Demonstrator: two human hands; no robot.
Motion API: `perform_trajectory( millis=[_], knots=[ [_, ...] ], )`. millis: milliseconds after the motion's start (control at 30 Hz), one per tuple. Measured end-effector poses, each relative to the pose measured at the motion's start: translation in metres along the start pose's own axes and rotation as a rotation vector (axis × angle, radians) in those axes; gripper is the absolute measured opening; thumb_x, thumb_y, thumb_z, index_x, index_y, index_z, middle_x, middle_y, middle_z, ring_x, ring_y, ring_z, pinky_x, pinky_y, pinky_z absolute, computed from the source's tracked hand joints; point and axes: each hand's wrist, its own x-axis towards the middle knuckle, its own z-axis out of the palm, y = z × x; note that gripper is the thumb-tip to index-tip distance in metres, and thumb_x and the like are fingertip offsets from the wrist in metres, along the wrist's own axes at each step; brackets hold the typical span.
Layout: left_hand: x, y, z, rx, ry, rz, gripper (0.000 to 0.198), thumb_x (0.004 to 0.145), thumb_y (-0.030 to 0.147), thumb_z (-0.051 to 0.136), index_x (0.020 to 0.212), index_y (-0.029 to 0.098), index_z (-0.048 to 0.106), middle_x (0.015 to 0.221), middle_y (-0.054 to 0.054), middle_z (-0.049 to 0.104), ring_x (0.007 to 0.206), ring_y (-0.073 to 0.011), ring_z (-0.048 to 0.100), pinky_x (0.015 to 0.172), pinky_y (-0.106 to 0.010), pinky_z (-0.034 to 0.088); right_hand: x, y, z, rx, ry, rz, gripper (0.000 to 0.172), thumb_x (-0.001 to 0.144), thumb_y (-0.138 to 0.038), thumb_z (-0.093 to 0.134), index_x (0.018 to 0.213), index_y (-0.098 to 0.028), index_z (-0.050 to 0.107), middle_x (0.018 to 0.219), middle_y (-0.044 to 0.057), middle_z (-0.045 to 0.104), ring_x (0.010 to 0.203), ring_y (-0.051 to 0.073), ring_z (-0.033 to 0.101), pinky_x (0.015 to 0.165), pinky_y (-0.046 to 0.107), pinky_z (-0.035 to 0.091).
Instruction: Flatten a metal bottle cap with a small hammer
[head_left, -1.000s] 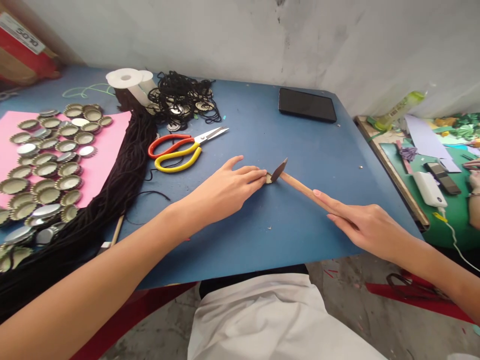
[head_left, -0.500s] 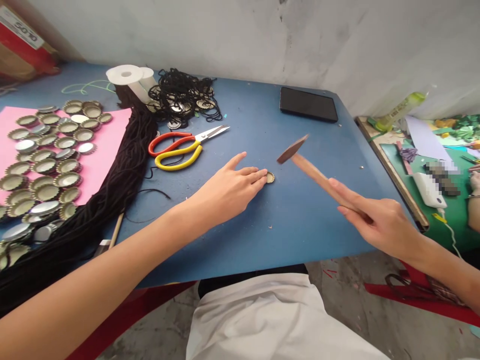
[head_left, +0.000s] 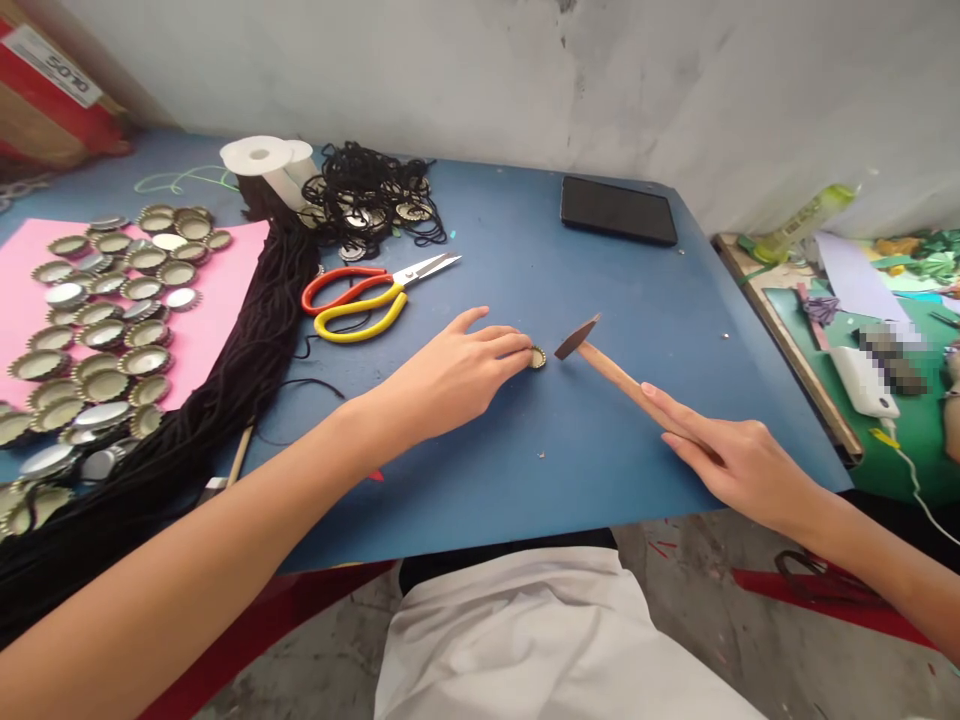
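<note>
My left hand (head_left: 465,375) reaches over the blue table with its back up and its far-side finger raised apart from the others. Its fingertips hold the rim of a small bottle cap (head_left: 538,358), hollow side showing; the thumb is hidden. Just right of the cap, a small hammer (head_left: 611,372) hangs above the table with its metal head close by. My right hand (head_left: 731,460) is wrapped round the wooden handle, thumb along the top.
Many bottle caps (head_left: 105,380) lie on pink paper (head_left: 229,265) at left, beside a black cord bundle (head_left: 251,350). Scissors (head_left: 360,310), a white spool (head_left: 259,155), tangled black cord (head_left: 367,180) and a phone (head_left: 619,210) lie farther back. Another person's arm shows at the right edge.
The hammer has come down and slightly left, its head now nearer the cap. My left fingers still hold the cap, which looks more tilted. The view has shifted a little.
</note>
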Motion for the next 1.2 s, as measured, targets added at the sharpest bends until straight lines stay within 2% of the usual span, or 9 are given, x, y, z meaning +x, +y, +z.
perform_trajectory(
  millis=[167, 333, 500, 633, 700, 800, 900, 1000, 1200],
  knots=[
    [-0.004, -0.001, -0.005, -0.024, -0.041, -0.013, 0.058, 0.106, -0.003, 0.049, 0.155, 0.016, 0.075, 0.162, -0.011, 0.076, 0.155, -0.0328, 0.069, 0.143, -0.066, 0.035, 0.007, -0.008, 0.0, -0.009, -0.016, -0.063, 0.076, 0.117, -0.013, 0.057, 0.186, -0.038, 0.04, 0.148, 0.005, 0.085, 0.054, 0.01, 0.07, 0.06, 0.025, 0.059],
    [-0.005, 0.005, -0.013, -0.038, -0.103, -0.056, 0.066, 0.105, -0.004, 0.046, 0.163, 0.016, 0.07, 0.17, -0.012, 0.069, 0.158, -0.0342, 0.067, 0.143, -0.071, 0.032, 0.013, -0.012, -0.014, -0.08, -0.021, -0.138, 0.084, 0.116, -0.009, 0.06, 0.189, -0.04, 0.033, 0.128, 0.0, 0.092, 0.055, 0.01, 0.07, 0.055, 0.024, 0.054],
    [-0.004, 0.009, -0.013, -0.046, -0.098, -0.085, 0.067, 0.105, -0.003, 0.047, 0.164, 0.019, 0.07, 0.17, -0.011, 0.069, 0.157, -0.033, 0.069, 0.144, -0.069, 0.031, 0.017, -0.016, -0.025, -0.084, 0.214, -0.109, 0.093, 0.114, -0.006, 0.062, 0.19, -0.045, 0.026, 0.092, -0.007, 0.089, 0.044, 0.009, 0.053, 0.053, 0.022, 0.05],
    [-0.003, 0.01, -0.011, -0.022, -0.098, -0.069, 0.061, 0.107, 0.0, 0.049, 0.16, 0.018, 0.073, 0.167, -0.012, 0.071, 0.155, -0.0325, 0.07, 0.144, -0.067, 0.031, 0.02, -0.012, -0.021, -0.032, -0.009, -0.127, 0.084, 0.115, -0.008, 0.059, 0.188, -0.04, 0.034, 0.107, -0.005, 0.092, 0.049, 0.009, 0.06, 0.056, 0.021, 0.054],
    [-0.003, 0.01, -0.01, -0.018, -0.097, -0.066, 0.059, 0.107, 0.001, 0.05, 0.159, 0.017, 0.074, 0.166, -0.013, 0.071, 0.155, -0.0322, 0.071, 0.145, -0.066, 0.03, 0.019, -0.01, -0.019, -0.055, -0.034, -0.123, 0.081, 0.116, -0.012, 0.059, 0.187, -0.041, 0.037, 0.118, -0.003, 0.092, 0.051, 0.009, 0.061, 0.056, 0.022, 0.053],
    [-0.004, 0.009, -0.008, -0.018, -0.084, -0.063, 0.061, 0.106, 0.0, 0.049, 0.16, 0.016, 0.072, 0.167, -0.014, 0.07, 0.153, -0.0319, 0.072, 0.145, -0.066, 0.029, 0.018, -0.008, -0.018, -0.071, 0.101, -0.103, 0.081, 0.116, -0.013, 0.06, 0.187, -0.041, 0.037, 0.101, -0.004, 0.091, 0.048, 0.01, 0.057, 0.056, 0.023, 0.052],
    [-0.004, 0.009, -0.007, 0.008, -0.064, -0.041, 0.06, 0.107, 0.0, 0.048, 0.159, 0.016, 0.073, 0.166, -0.013, 0.072, 0.151, -0.0321, 0.073, 0.144, -0.068, 0.031, 0.015, -0.009, -0.014, -0.059, 0.042, -0.057, 0.075, 0.115, -0.014, 0.057, 0.186, -0.034, 0.044, 0.08, -0.003, 0.086, 0.046, 0.014, 0.059, 0.056, 0.024, 0.054],
    [-0.002, 0.011, -0.007, 0.064, -0.045, -0.022, 0.054, 0.109, 0.001, 0.047, 0.153, 0.013, 0.075, 0.16, -0.016, 0.076, 0.146, -0.034, 0.075, 0.139, -0.067, 0.039, 0.012, -0.009, -0.007, -0.073, -0.065, 0.011, 0.069, 0.115, -0.018, 0.056, 0.183, -0.032, 0.05, 0.092, 0.003, 0.09, 0.05, 0.016, 0.065, 0.059, 0.027, 0.059],
    [0.002, 0.01, -0.004, 0.089, -0.013, -0.009, 0.049, 0.111, 0.002, 0.047, 0.149, 0.013, 0.077, 0.148, -0.016, 0.079, 0.131, -0.0311, 0.079, 0.131, -0.057, 0.05, 0.006, -0.006, 0.003, -0.06, -0.03, 0.037, 0.066, 0.118, -0.018, 0.055, 0.183, -0.03, 0.048, 0.122, 0.003, 0.093, 0.053, 0.014, 0.068, 0.063, 0.027, 0.06]
  ],
)
